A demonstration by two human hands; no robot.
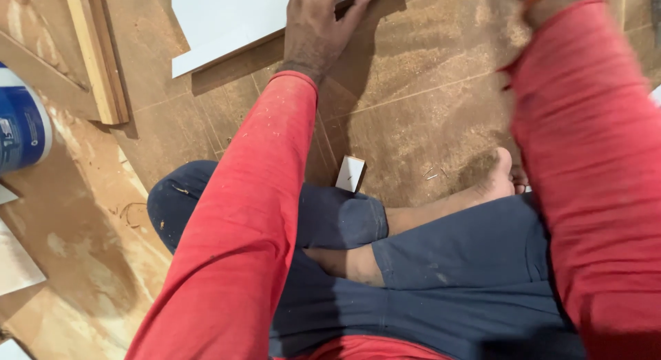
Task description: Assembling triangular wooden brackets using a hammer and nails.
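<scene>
My left hand (318,28) lies palm down on the near edge of a white laminated board (224,19) at the top of the view, fingers closed over its edge. My right arm in a red sleeve rises along the right side; only the wrist (551,1) shows at the top edge, and the hand itself is out of the picture. A small white wood offcut (350,173) lies on the brown floor just beyond my crossed legs.
I sit cross-legged on a dusty brown board floor (413,105), bare foot (497,177) to the right. A wooden strip (96,54) lies at the top left, a blue and white tub (21,126) at the left edge. Small nails (432,174) lie near the foot.
</scene>
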